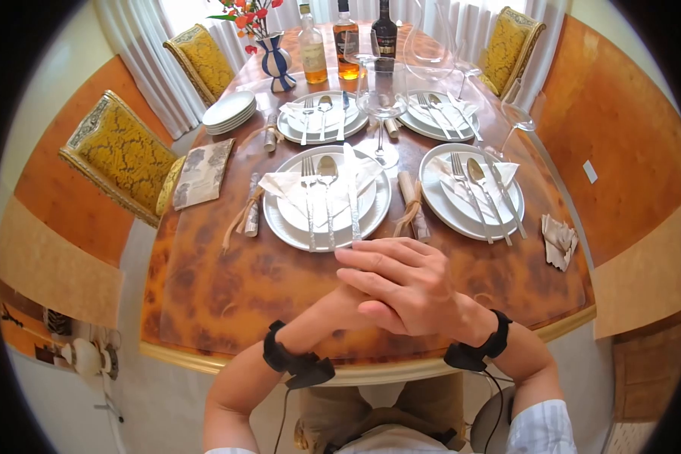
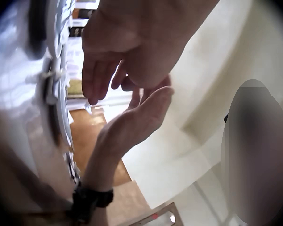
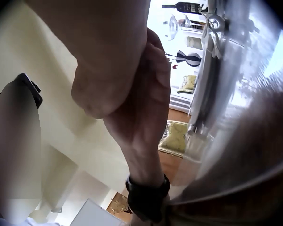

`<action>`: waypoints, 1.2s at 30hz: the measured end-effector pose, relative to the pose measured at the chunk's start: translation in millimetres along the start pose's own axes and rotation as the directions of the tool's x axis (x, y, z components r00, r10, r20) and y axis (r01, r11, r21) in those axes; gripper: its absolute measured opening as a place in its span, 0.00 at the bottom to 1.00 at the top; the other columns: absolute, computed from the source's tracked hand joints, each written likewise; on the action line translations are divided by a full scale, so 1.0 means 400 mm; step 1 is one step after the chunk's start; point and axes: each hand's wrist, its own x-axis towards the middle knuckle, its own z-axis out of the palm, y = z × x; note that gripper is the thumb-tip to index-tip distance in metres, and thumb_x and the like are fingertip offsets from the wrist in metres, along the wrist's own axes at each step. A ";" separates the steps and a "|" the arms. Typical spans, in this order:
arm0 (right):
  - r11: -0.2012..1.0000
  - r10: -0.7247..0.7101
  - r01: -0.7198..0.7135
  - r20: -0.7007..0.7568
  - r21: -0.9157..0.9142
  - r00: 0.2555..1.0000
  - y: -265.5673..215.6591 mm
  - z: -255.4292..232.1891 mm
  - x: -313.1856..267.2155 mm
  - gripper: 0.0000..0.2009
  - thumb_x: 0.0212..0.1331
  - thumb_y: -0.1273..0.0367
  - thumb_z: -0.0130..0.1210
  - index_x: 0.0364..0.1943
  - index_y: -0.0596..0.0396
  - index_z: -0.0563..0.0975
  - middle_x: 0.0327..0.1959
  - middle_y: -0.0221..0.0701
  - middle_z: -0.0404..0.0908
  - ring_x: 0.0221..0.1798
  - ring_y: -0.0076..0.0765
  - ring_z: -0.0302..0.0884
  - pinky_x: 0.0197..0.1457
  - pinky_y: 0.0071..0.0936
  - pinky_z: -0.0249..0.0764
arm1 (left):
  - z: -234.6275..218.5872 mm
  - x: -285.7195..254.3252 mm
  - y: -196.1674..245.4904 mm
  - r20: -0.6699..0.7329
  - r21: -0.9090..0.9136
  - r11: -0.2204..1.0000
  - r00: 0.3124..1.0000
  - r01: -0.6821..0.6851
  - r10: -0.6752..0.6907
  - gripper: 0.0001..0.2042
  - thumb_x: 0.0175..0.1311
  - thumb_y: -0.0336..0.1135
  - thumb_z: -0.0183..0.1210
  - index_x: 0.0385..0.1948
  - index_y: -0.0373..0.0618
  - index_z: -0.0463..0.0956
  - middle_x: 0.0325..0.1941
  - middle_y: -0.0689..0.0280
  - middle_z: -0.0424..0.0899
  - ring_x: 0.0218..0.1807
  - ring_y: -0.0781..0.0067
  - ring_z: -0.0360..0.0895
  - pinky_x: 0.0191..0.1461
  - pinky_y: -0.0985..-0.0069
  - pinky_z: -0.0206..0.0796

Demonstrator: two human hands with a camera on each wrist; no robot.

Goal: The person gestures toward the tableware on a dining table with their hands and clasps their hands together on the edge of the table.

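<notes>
Plate (image 1: 295,231): nearest the hands, on the counter (image 1: 227,280) just beyond the fingertips; a folded napkin (image 1: 280,184) lies on it, carrying a fork (image 1: 308,198), spoon (image 1: 328,193) and knife (image 1: 352,198) side by side.
Side napkin (image 1: 202,174): patterned, flat on the counter, well left of the plate.
Rolls: one tied napkin roll (image 1: 253,206) left of the plate, one (image 1: 414,204) right of it.
Left hand (image 1: 339,306): resting on the counter, mostly hidden beneath the right hand; fingers (image 2: 156,96) straight and relaxed, holding nothing.
Right hand (image 1: 405,284): laid across the left hand, fingers (image 1: 371,256) extended and pointing left, holding nothing; fingertips just short of the plate rim.
Second plate (image 1: 439,198): right of the first, same cutlery set.
Crumpled napkin (image 1: 558,240): near the right counter edge.
Far end: two more set plates, a plate stack (image 1: 229,111), wine glasses (image 1: 380,94), three bottles (image 1: 346,41), a striped vase (image 1: 277,64).
</notes>
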 end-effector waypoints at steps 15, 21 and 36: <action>0.989 -0.058 0.050 0.051 0.142 0.997 0.000 0.022 -0.016 0.22 0.68 0.52 0.61 0.46 0.59 0.85 0.50 0.41 0.89 0.53 0.48 0.88 0.58 0.48 0.81 | -0.018 -0.059 -0.097 0.236 -0.211 0.964 0.965 0.162 -0.111 0.16 0.76 0.34 0.58 0.62 0.44 0.75 0.64 0.58 0.80 0.63 0.63 0.76 0.66 0.69 0.72; 0.990 -0.055 0.050 0.036 0.132 0.998 -0.005 0.032 -0.014 0.21 0.61 0.55 0.65 0.45 0.61 0.84 0.48 0.42 0.88 0.54 0.51 0.86 0.61 0.50 0.80 | -0.010 -0.050 -0.087 0.217 -0.180 0.972 0.970 0.151 -0.111 0.16 0.75 0.33 0.58 0.61 0.44 0.76 0.63 0.58 0.80 0.61 0.63 0.76 0.65 0.69 0.73; 0.989 -0.045 0.034 0.073 0.144 0.996 -0.010 0.028 -0.007 0.18 0.58 0.59 0.67 0.43 0.59 0.84 0.46 0.38 0.87 0.53 0.46 0.85 0.65 0.48 0.78 | -0.010 -0.034 -0.059 0.167 -0.103 0.987 0.980 0.125 -0.107 0.14 0.73 0.31 0.58 0.58 0.44 0.77 0.60 0.58 0.81 0.58 0.62 0.78 0.62 0.68 0.74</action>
